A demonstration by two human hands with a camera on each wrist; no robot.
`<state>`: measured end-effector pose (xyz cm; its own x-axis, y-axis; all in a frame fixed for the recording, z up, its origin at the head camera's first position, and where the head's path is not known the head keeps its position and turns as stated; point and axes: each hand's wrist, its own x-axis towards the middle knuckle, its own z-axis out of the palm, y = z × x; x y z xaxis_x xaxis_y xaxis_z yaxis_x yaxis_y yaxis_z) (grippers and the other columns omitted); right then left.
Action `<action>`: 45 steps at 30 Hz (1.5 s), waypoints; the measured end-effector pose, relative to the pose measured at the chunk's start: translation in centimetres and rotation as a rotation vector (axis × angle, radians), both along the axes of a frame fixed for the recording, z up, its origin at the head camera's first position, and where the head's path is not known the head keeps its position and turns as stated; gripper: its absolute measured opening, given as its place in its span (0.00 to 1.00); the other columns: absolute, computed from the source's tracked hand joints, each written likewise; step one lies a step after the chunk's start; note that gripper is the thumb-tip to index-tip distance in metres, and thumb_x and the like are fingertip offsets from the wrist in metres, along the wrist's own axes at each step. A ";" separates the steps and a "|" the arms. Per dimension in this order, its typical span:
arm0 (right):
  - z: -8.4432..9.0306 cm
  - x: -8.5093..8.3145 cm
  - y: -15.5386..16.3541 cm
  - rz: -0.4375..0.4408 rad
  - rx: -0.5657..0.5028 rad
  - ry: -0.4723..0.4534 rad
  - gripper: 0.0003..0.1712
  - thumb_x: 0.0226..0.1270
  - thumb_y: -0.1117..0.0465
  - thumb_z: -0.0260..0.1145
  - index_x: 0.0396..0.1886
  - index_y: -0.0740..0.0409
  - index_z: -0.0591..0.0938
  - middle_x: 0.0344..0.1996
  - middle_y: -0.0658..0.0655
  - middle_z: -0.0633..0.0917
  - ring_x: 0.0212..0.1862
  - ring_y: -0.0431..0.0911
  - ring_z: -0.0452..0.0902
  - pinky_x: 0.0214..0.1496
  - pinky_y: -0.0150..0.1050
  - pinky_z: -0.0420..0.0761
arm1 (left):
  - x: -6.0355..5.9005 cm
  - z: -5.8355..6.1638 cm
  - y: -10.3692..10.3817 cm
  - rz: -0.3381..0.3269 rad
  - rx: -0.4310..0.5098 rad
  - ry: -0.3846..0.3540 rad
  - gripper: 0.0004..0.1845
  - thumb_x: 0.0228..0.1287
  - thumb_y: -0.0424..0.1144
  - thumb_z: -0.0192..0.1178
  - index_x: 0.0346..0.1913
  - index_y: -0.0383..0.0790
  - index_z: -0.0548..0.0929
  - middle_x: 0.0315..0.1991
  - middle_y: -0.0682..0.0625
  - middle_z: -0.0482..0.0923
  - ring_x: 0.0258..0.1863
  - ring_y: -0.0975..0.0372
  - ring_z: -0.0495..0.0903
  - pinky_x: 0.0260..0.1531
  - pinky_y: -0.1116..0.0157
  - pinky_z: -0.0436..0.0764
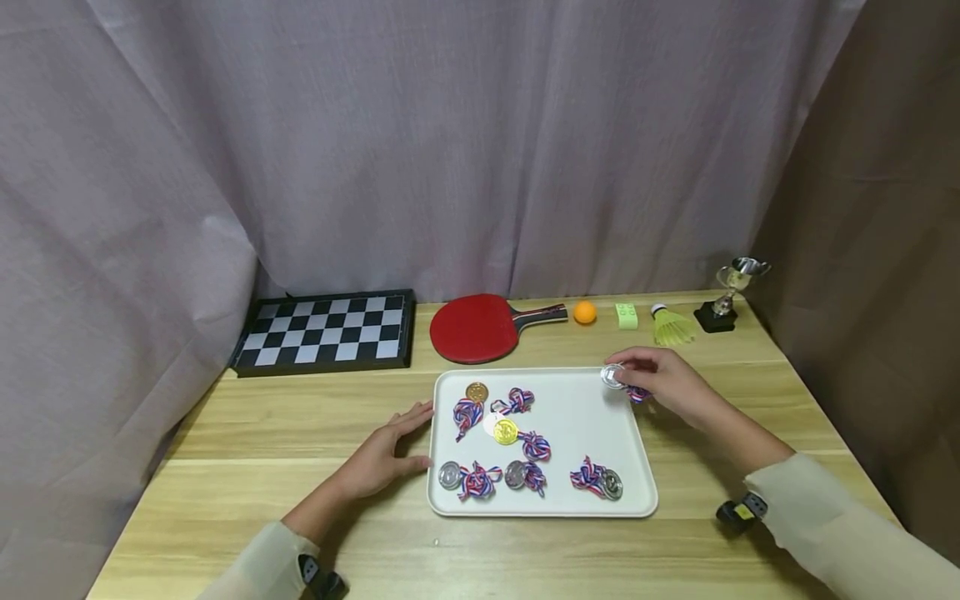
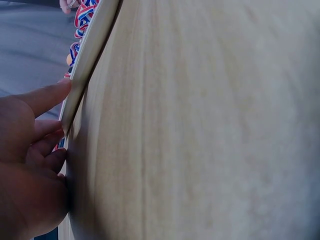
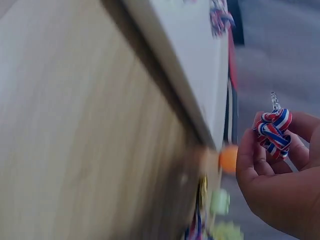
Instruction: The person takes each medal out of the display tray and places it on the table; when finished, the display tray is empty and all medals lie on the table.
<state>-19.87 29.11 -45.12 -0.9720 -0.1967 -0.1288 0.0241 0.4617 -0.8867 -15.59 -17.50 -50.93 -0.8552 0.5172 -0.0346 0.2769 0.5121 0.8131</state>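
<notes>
My right hand point(image 1: 660, 382) pinches a silver medal point(image 1: 612, 377) over the far right corner of a white tray point(image 1: 592, 417). Its bunched red, white and blue ribbon point(image 3: 274, 132) is held in the fingers too. At the tray's left edge, my left hand point(image 1: 386, 454) touches the rim with fingertips and thumb, fingers extended. On the tray lie a bronze-coloured medal point(image 1: 477, 392), a gold medal point(image 1: 506, 431), and silver medals at near left point(image 1: 450, 475), near middle point(image 1: 515, 474) and near right point(image 1: 612, 484), all with bundled ribbons.
Behind the tray stand a checkered board point(image 1: 326, 332), a red table tennis paddle point(image 1: 474, 328), an orange ball point(image 1: 585, 312), a light green block point(image 1: 626, 316), a yellow shuttlecock point(image 1: 672, 327) and a small trophy cup point(image 1: 731, 292). A gold-coloured medal point(image 3: 203, 192) with ribbon shows in the right wrist view.
</notes>
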 end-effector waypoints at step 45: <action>-5.1 -1.9 14.3 -0.182 0.054 0.089 0.22 0.74 0.61 0.68 0.56 0.77 0.77 0.34 0.41 0.86 0.36 0.30 0.77 0.35 0.25 0.79 | 0.0 -0.1 -0.1 -0.011 0.024 0.002 0.42 0.64 0.39 0.72 0.78 0.37 0.65 0.82 0.49 0.56 0.82 0.48 0.48 0.81 0.43 0.40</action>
